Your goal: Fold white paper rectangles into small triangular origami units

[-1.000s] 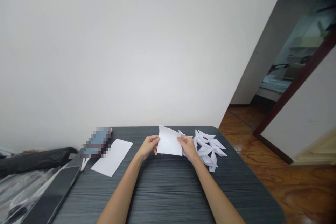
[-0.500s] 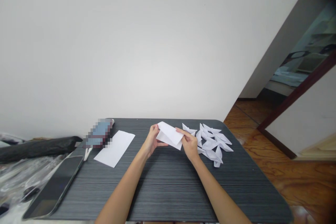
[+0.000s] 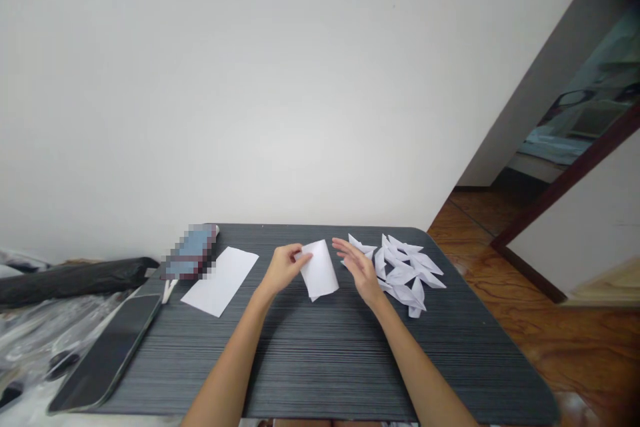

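A folded sheet of white paper (image 3: 320,272) is pinched by its left edge between the thumb and fingers of my left hand (image 3: 285,268). It is bent over in the middle of the view, above the dark table. Just to the right of the paper, my right hand (image 3: 359,268) is open, fingers stretched out and apart from the sheet. Right behind that hand lies a group of folded paper boats (image 3: 403,273), several of them overlapping. A flat white sheet (image 3: 221,281) rests on the table left of my left hand.
The dark wood-grain table (image 3: 320,367) stands against a white wall (image 3: 300,93). On its left lie a phone (image 3: 113,350) and a partly blurred-out device (image 3: 190,253). Plastic wrapping and a long black roll (image 3: 75,283) lie beyond the left edge.
My right hand has let go of the paper and opened. My left hand has moved slightly left, and the paper has turned more upright in its pinch.
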Motion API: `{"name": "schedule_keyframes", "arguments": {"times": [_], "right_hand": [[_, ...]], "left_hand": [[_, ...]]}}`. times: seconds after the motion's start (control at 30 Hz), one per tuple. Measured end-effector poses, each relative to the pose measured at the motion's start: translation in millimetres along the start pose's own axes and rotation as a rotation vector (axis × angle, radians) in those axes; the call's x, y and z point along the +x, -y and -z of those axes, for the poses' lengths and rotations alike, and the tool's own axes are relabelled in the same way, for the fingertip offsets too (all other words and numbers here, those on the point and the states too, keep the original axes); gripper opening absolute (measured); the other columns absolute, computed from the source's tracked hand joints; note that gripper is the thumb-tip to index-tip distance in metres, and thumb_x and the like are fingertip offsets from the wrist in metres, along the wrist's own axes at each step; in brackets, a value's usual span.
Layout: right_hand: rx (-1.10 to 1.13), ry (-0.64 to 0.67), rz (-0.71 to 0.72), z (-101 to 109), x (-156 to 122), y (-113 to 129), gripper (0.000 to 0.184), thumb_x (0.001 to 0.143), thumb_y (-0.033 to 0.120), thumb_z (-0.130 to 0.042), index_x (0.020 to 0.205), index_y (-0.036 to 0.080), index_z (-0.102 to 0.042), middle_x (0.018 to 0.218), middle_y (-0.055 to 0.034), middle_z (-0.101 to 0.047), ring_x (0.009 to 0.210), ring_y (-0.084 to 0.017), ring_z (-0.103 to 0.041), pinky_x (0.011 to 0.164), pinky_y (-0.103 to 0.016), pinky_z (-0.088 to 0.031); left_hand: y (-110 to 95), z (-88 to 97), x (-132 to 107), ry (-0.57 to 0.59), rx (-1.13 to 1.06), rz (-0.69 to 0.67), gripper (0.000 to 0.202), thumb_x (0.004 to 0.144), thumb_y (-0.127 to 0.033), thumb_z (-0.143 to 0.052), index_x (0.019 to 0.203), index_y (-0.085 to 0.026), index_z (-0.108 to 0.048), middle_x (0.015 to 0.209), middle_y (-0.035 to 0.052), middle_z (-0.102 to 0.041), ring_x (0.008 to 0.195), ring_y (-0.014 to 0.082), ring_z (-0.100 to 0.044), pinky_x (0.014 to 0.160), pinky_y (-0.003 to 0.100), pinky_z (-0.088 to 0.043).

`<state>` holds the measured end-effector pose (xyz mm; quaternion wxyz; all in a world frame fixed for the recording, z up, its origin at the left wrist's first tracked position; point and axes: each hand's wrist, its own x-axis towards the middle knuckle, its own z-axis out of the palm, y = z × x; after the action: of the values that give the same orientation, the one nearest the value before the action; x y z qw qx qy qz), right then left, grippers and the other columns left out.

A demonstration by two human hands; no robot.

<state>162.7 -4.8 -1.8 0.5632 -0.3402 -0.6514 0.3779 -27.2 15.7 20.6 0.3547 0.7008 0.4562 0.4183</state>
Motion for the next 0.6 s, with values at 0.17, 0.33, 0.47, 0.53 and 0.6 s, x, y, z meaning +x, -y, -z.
{"name": "schedule_keyframes", "arguments": {"times": [0.17, 0.33, 0.47, 0.53, 0.6], "right_hand": [[-0.024, 0.036, -0.127, -9, 1, -2, 0.022, 0.075, 0.03, -0.05, 0.094, 0.019, -0.055, 0.089, -0.0043, -0.061, 0.081, -0.015, -0.057, 0.069, -0.026, -0.046], [0.044, -0.056, -0.213, -11, 0, -7, 0.016, 0.069, 0.031, -0.057, 0.069, 0.015, -0.055, 0.066, -0.0003, -0.058, 0.062, -0.013, -0.055, 0.056, -0.023, -0.044], [0.045, -0.136, -0.193, -10, 1, -6, 0.014, 0.067, 0.029, -0.059, 0.069, 0.015, -0.057, 0.07, -0.0023, -0.059, 0.066, -0.014, -0.055, 0.061, -0.025, -0.044], [0.04, -0.156, -0.189, -10, 1, -6, 0.014, 0.066, 0.029, -0.06, 0.07, 0.015, -0.058, 0.07, -0.0024, -0.059, 0.066, -0.015, -0.055, 0.062, -0.025, -0.044], [0.035, -0.169, -0.189, -10, 1, -7, 0.014, 0.066, 0.029, -0.06, 0.069, 0.016, -0.058, 0.069, -0.0022, -0.059, 0.065, -0.014, -0.054, 0.06, -0.025, -0.044]], "left_hand": [[-17, -4.4, -6, 0.196, 0.056, -0.093, 0.021, 0.07, -0.034, -0.055, 0.07, -0.013, -0.062, 0.069, 0.0029, -0.059, 0.063, 0.0127, -0.05, 0.057, 0.021, -0.039], [-10, -21.6, -4, -0.04, -0.185, 0.018, 0.029, 0.064, -0.029, -0.061, 0.089, -0.015, -0.058, 0.078, 0.0047, -0.062, 0.068, 0.0147, -0.056, 0.063, 0.024, -0.044], [0, -35.4, -3, -0.194, -0.259, 0.154, 0.03, 0.062, -0.031, -0.063, 0.085, -0.011, -0.061, 0.073, 0.0071, -0.064, 0.066, 0.0173, -0.058, 0.062, 0.026, -0.046], [2, -40.0, -4, -0.216, -0.256, 0.194, 0.027, 0.063, -0.033, -0.062, 0.078, -0.011, -0.064, 0.076, 0.0089, -0.066, 0.07, 0.0202, -0.059, 0.064, 0.029, -0.046], [2, -42.7, -6, -0.216, -0.24, 0.187, 0.028, 0.066, -0.035, -0.059, 0.079, -0.012, -0.066, 0.081, 0.0092, -0.067, 0.074, 0.022, -0.06, 0.067, 0.031, -0.047]]}}
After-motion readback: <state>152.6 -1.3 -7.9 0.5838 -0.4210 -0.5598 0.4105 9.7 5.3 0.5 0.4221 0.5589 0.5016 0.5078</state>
